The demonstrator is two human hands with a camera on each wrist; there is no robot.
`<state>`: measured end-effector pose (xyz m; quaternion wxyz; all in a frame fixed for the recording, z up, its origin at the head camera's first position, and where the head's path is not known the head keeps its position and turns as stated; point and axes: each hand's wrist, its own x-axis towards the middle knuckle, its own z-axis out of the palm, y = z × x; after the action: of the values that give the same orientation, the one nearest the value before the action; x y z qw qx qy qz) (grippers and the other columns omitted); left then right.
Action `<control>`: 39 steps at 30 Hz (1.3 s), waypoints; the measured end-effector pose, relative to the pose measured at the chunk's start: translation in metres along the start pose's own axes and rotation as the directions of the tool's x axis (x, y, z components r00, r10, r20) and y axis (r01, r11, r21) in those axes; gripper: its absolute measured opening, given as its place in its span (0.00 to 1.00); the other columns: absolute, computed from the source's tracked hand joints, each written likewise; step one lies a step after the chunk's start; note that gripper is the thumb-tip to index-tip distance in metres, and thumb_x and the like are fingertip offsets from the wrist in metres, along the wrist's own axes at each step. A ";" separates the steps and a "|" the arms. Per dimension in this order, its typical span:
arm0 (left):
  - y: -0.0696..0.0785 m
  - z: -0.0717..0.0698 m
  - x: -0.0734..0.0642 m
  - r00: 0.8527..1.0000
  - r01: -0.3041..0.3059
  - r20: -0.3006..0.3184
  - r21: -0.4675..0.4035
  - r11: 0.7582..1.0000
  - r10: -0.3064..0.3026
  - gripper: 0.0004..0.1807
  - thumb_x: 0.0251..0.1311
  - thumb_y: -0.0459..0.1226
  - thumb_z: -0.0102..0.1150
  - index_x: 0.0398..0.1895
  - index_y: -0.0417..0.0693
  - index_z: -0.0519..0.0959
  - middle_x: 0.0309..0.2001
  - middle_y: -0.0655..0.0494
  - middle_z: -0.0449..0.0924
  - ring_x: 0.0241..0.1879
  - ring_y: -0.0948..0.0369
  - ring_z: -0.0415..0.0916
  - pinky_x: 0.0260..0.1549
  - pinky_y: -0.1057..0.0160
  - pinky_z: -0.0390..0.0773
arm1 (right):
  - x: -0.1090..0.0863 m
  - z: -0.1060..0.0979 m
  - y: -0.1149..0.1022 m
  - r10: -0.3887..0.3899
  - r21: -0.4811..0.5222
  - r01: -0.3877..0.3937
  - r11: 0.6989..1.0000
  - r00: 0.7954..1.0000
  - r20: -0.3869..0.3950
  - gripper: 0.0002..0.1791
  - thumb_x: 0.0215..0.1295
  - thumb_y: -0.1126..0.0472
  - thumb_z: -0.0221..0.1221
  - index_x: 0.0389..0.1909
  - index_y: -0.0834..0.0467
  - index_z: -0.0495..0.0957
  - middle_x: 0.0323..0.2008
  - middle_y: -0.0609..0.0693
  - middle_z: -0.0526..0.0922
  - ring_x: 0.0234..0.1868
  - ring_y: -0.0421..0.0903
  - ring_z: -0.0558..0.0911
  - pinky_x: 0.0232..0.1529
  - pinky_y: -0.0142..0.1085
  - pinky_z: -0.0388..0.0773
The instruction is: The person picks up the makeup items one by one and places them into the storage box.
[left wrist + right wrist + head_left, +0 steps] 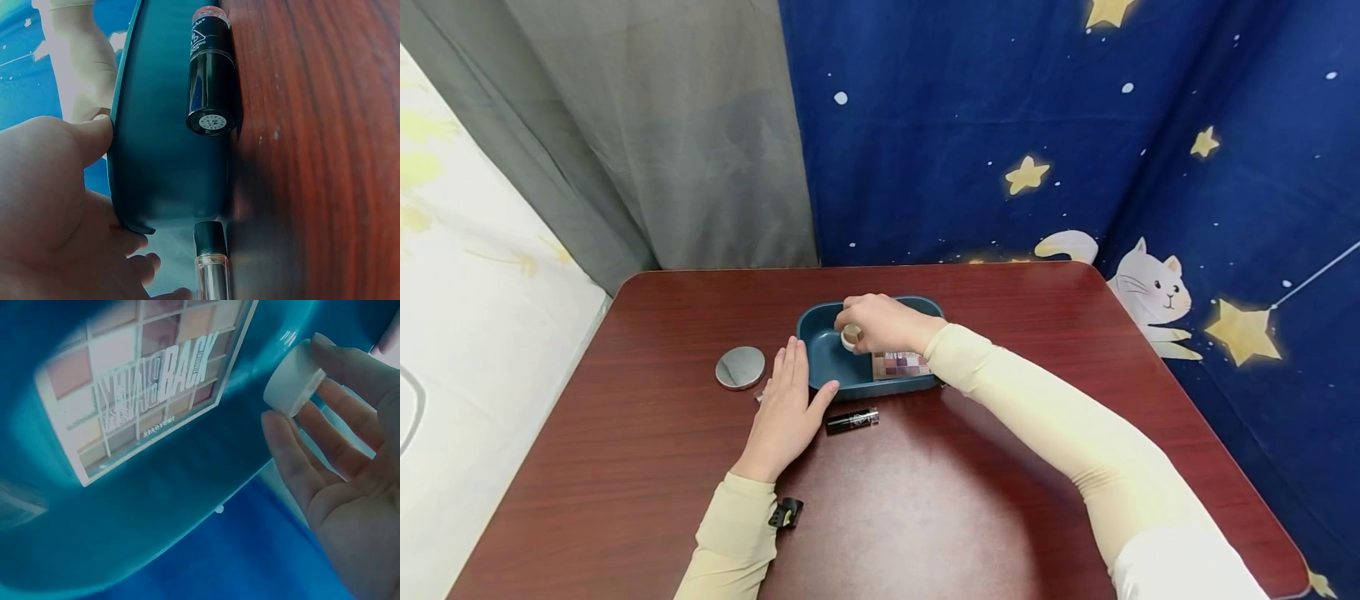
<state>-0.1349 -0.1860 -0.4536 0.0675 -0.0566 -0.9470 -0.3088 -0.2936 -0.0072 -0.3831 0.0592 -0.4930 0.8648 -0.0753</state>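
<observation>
We get bright, soft light in the head view, with pale glare on the table (910,508) before the tray (829,357) and a shadow beneath the right sleeve (1037,400), to the tray's near right. Our wrist views run dimmer and bluer: the tray's outer wall sits in shade, and reflections whiten the palette (134,375) inside it.

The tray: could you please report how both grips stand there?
Left grip: fingers extended, touching tray. Right grip: pinches white cylinder over tray. Possible obstacle: palette, tray's right side.
</observation>
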 end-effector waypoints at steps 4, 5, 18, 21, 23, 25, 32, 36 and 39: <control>-0.003 -0.001 0.000 1.000 0.005 0.001 0.002 1.000 -0.005 0.49 0.73 0.61 0.43 0.81 0.41 0.38 0.81 0.49 0.30 0.79 0.45 0.32 0.70 0.35 0.48 | 0.005 -0.002 -0.002 -0.017 -0.021 0.017 1.000 1.000 0.012 0.20 0.61 0.59 0.71 0.55 0.55 0.84 0.46 0.48 0.81 0.42 0.40 0.79 0.46 0.31 0.78; -0.003 -0.002 0.000 1.000 0.007 0.002 0.002 1.000 -0.007 0.49 0.73 0.61 0.43 0.81 0.42 0.37 0.81 0.50 0.29 0.79 0.45 0.32 0.70 0.35 0.47 | 0.007 -0.003 -0.003 -0.023 -0.024 0.024 0.999 1.000 0.016 0.20 0.61 0.59 0.71 0.55 0.55 0.84 0.45 0.48 0.81 0.41 0.40 0.79 0.45 0.31 0.78; -0.005 -0.003 0.000 1.000 0.018 0.014 -0.005 1.000 -0.018 0.48 0.74 0.61 0.43 0.81 0.44 0.37 0.81 0.52 0.28 0.79 0.48 0.30 0.70 0.36 0.47 | 0.037 0.005 -0.015 -0.075 -0.005 0.076 0.997 0.994 0.074 0.16 0.66 0.67 0.65 0.54 0.55 0.84 0.44 0.48 0.81 0.41 0.41 0.77 0.44 0.31 0.77; -0.005 -0.001 0.001 1.000 0.006 0.009 -0.005 1.000 -0.006 0.48 0.74 0.61 0.42 0.81 0.43 0.38 0.81 0.50 0.30 0.79 0.46 0.32 0.70 0.35 0.47 | 0.040 0.008 -0.016 -0.084 0.001 0.084 0.996 0.993 0.079 0.14 0.66 0.67 0.64 0.52 0.55 0.85 0.42 0.49 0.81 0.38 0.41 0.77 0.41 0.31 0.77; -0.004 -0.001 0.002 1.000 0.000 0.008 -0.005 1.000 0.000 0.48 0.74 0.61 0.43 0.81 0.43 0.38 0.81 0.49 0.31 0.79 0.46 0.32 0.69 0.35 0.48 | 0.041 0.009 -0.015 -0.079 -0.004 0.080 0.997 0.994 0.079 0.13 0.67 0.67 0.64 0.51 0.55 0.85 0.42 0.48 0.81 0.38 0.41 0.77 0.40 0.32 0.76; -0.004 0.000 0.003 1.000 -0.005 0.006 -0.007 1.000 0.005 0.48 0.74 0.61 0.43 0.81 0.42 0.38 0.81 0.48 0.32 0.79 0.45 0.33 0.69 0.34 0.48 | 0.043 0.011 -0.015 -0.075 -0.016 0.076 0.997 0.994 0.076 0.13 0.67 0.67 0.63 0.50 0.54 0.85 0.42 0.48 0.81 0.38 0.41 0.77 0.41 0.32 0.76; -0.003 -0.002 0.004 1.000 -0.003 0.001 -0.008 1.000 0.003 0.47 0.74 0.59 0.45 0.81 0.42 0.39 0.81 0.50 0.31 0.79 0.49 0.31 0.70 0.35 0.48 | 0.048 0.015 -0.014 -0.063 -0.021 0.065 0.998 0.995 0.074 0.12 0.66 0.68 0.65 0.48 0.53 0.85 0.39 0.46 0.83 0.37 0.40 0.77 0.42 0.32 0.76; -0.004 -0.001 0.004 1.000 -0.008 -0.001 -0.007 1.000 0.008 0.47 0.74 0.59 0.46 0.81 0.41 0.40 0.81 0.48 0.32 0.79 0.47 0.33 0.69 0.34 0.48 | 0.050 0.019 -0.015 -0.052 -0.050 0.057 0.997 0.994 0.099 0.11 0.66 0.66 0.66 0.47 0.53 0.85 0.37 0.44 0.83 0.36 0.40 0.77 0.42 0.33 0.75; -0.003 -0.001 0.003 1.000 -0.009 -0.003 -0.011 1.000 0.009 0.47 0.74 0.58 0.46 0.81 0.40 0.40 0.81 0.49 0.32 0.79 0.47 0.33 0.69 0.34 0.48 | 0.052 0.022 -0.017 -0.051 -0.079 0.060 0.995 0.992 0.118 0.12 0.65 0.66 0.67 0.47 0.53 0.84 0.38 0.44 0.82 0.37 0.40 0.77 0.42 0.33 0.74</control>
<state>-0.1386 -0.1889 -0.4544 0.0701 -0.0608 -0.9450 -0.3137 -0.3021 -0.0616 -0.4026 0.0866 -0.5224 0.8482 -0.0123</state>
